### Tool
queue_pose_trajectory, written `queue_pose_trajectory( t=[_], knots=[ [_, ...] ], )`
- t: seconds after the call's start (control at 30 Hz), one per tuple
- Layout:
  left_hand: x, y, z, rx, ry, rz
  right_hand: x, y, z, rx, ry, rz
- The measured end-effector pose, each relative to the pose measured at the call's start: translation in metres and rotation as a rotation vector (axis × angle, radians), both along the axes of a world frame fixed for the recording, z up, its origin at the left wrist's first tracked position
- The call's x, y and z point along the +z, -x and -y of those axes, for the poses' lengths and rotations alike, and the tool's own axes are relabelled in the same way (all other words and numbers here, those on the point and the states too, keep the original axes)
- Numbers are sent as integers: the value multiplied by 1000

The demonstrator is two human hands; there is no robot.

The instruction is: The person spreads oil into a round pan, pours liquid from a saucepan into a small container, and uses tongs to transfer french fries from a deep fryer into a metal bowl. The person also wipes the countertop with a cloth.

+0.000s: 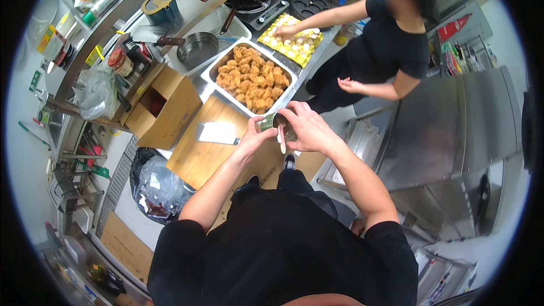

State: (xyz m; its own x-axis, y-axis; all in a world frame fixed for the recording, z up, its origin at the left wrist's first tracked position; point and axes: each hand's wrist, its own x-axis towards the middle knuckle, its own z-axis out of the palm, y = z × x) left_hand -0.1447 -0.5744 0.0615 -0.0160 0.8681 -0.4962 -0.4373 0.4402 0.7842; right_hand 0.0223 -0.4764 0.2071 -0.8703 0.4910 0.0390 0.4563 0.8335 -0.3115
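Note:
In front of my body, above the near end of the steel counter, both my hands hold a small jar-like container. My left hand (256, 135) grips its side with a green band (268, 122). My right hand (309, 131) curls over the other side, with a dark round part and clear material under the fingers. A small pink and white spoon (283, 139) sticks out between my hands. Whether the container is one piece or two cannot be told. Just beyond, a white-rimmed metal tray (221, 88) holds heaped fried chicken pieces (253, 77).
A wooden board (212, 148) bears a cleaver (216, 132), left of my hands. Further left are a cardboard box (172, 119) and a bin bag (157, 182). At the right, a co-worker (382, 55) reaches into a yellow egg tray (304, 56). A steel cabinet (429, 131) stands beyond my right arm.

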Motion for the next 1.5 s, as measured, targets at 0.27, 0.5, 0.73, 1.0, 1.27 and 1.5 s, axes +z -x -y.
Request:
queue_pose_trajectory(
  t=[0.27, 0.5, 0.73, 1.0, 1.27, 1.5],
  knots=[
    [14, 5, -101, 274, 23, -112, -4, 36, -158, 371, 143, -39],
    [21, 3, -165, 389, 12, -72, 12, 56, -234, 532, 250, -90],
    [11, 11, -173, 641, -146, -121, 39, 51, -345, 142, 319, -11],
    [-26, -23, -66, 1190, 92, -102, -25, 30, -607, -618, -157, 65],
    [-88, -152, 57, 1394, 821, -378, -115, 51, -829, -783, -211, 48],
    [-82, -274, 108, 948, 1239, -420, -185, 68, -882, -804, -55, 228]
  ],
)
